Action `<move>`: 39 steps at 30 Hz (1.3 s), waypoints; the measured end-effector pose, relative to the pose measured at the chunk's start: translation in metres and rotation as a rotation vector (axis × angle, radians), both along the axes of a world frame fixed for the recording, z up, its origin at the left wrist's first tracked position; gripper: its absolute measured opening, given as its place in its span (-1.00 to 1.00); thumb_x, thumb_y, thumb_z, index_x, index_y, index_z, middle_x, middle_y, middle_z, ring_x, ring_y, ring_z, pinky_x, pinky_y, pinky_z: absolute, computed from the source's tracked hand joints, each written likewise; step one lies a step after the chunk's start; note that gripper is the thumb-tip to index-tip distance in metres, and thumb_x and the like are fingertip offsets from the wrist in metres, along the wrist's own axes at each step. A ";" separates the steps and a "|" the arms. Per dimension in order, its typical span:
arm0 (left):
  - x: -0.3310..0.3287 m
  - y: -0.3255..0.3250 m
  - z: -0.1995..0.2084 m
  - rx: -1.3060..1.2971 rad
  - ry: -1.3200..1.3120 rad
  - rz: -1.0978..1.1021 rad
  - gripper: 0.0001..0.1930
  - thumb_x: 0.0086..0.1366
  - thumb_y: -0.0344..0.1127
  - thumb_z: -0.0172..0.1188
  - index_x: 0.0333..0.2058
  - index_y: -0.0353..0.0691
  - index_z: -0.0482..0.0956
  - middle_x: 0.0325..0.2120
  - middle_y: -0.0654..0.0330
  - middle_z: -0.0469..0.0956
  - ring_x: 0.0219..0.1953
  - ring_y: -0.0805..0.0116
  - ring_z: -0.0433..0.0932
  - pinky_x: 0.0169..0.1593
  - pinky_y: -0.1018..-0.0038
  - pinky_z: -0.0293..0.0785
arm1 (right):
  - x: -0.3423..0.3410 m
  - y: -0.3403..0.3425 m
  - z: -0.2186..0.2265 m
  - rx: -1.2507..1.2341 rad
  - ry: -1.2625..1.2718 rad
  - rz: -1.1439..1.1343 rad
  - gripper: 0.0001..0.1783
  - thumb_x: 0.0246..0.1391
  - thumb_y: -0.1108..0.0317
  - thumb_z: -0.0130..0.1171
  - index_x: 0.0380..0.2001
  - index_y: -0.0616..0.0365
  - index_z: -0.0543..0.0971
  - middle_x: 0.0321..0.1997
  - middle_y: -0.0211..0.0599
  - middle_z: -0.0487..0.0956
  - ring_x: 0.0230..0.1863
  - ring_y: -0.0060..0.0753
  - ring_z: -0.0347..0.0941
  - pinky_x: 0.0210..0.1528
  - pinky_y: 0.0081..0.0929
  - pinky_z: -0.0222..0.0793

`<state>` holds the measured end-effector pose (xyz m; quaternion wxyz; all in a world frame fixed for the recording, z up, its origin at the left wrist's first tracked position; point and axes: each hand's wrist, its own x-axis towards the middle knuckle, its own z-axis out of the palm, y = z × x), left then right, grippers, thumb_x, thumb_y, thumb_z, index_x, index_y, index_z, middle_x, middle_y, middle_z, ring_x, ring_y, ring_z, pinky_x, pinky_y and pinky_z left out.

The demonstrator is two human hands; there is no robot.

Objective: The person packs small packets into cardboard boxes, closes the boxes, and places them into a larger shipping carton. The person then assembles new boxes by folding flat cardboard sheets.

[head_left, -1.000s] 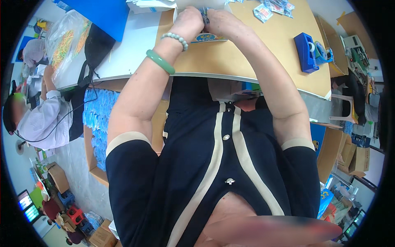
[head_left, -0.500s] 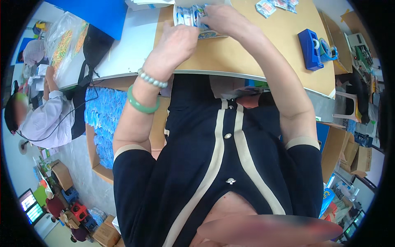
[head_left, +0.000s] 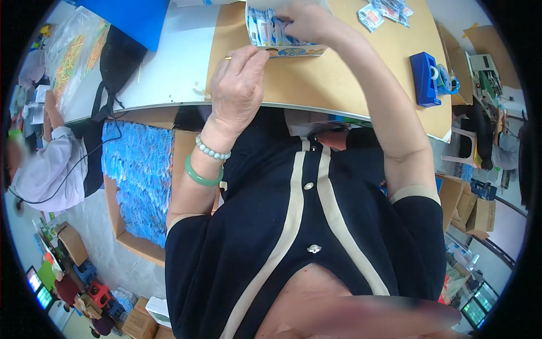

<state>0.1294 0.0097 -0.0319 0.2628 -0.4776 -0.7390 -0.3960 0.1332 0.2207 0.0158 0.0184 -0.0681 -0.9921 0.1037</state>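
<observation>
Tabletop (head_left: 339, 79) surface: tan under the open white box (head_left: 299, 52), plain white farther left of it. I take the box as reference for all positions. Inside it, a row of blue-and-white packets (head_left: 265, 28) stands on edge. Via the head camera I see the right hand (head_left: 313, 22) over the box's right part, fingers bent toward the packets; motion blurs it, so I cannot tell whether its grip holds one. Left hand (head_left: 240, 85): just beside the box's near left corner, fingers curled away; their tips are partly hidden and I cannot tell how that grip stands. Right of the box: loose packets (head_left: 389, 12) and, nearer than the box, a blue tape dispenser (head_left: 423, 79). Left of the box and lower than the tabletop: a carton (head_left: 138, 250) filled with blue wrappers (head_left: 138, 186).
</observation>
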 end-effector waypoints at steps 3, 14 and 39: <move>-0.004 -0.001 0.005 0.050 0.052 -0.017 -0.78 0.04 -0.58 0.22 -0.28 -0.25 0.58 -0.30 0.11 0.56 -0.29 0.13 0.55 -0.20 0.34 0.49 | 0.027 0.005 0.050 -0.185 -0.029 -0.228 -0.72 -0.01 0.37 0.02 -0.28 0.27 0.60 -0.29 0.16 0.60 -0.19 0.07 0.57 -0.13 -0.19 0.47; -0.029 0.069 0.025 -0.577 0.178 -0.202 -0.88 0.11 -0.37 0.23 -0.38 -0.26 0.55 -0.37 0.08 0.55 -0.22 0.16 0.55 -0.11 0.22 0.40 | 0.012 -0.005 0.008 0.325 -0.140 0.028 -0.81 -0.06 0.31 0.16 -0.44 0.17 0.65 -0.36 -0.06 0.65 -0.24 -0.05 0.60 -0.25 -0.14 0.49; -0.012 0.090 0.016 -0.386 0.234 -0.191 -0.84 0.10 -0.49 0.16 -0.30 -0.28 0.52 -0.11 0.03 0.48 0.03 0.03 0.45 0.14 0.06 0.30 | 0.076 0.097 0.001 -0.096 0.551 -0.374 -0.82 -0.04 0.33 0.13 -0.41 0.16 0.64 -0.37 -0.16 0.64 -0.25 -0.06 0.60 -0.10 -0.16 0.43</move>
